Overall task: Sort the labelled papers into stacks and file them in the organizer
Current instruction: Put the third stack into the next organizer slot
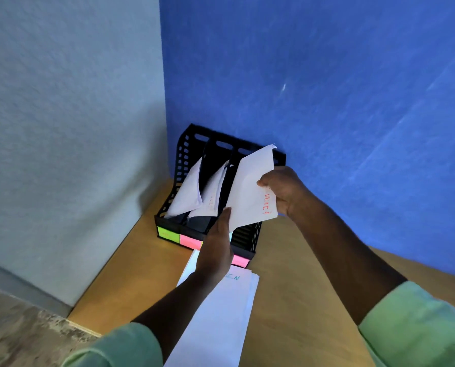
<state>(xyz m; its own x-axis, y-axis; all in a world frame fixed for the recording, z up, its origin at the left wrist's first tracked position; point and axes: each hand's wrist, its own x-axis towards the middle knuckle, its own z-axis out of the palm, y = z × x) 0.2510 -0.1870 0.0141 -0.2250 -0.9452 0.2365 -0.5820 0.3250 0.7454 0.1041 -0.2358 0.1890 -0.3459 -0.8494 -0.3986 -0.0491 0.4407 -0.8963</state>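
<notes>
A wooden desk (300, 287) carries a black mesh organizer (184, 165) pushed into the corner where a grey wall meets a blue one. The organizer has three slots side by side, their long axes running from its front edge back toward the blue wall. Coloured labels sit along its front edge: green (167, 233) at the left slot, pink (190, 242) at the middle and pink (240, 260) at the right; no writing on them can be read.

In front of the organizer lies a stack of white papers (221, 321), its long axis pointing toward the organizer, with teal letters ending in "N" at its far end.

A white sheet (247, 189) stands tilted over the right slot, its long axis sloping up toward the blue wall, with red writing near its lower corner, too blurred to read. The right hand (282, 192) grips its right edge; the left hand (218, 247), fingers straight, touches its lower edge. Leaning papers occupy the left (188, 192) and middle (212, 194) slots.
</notes>
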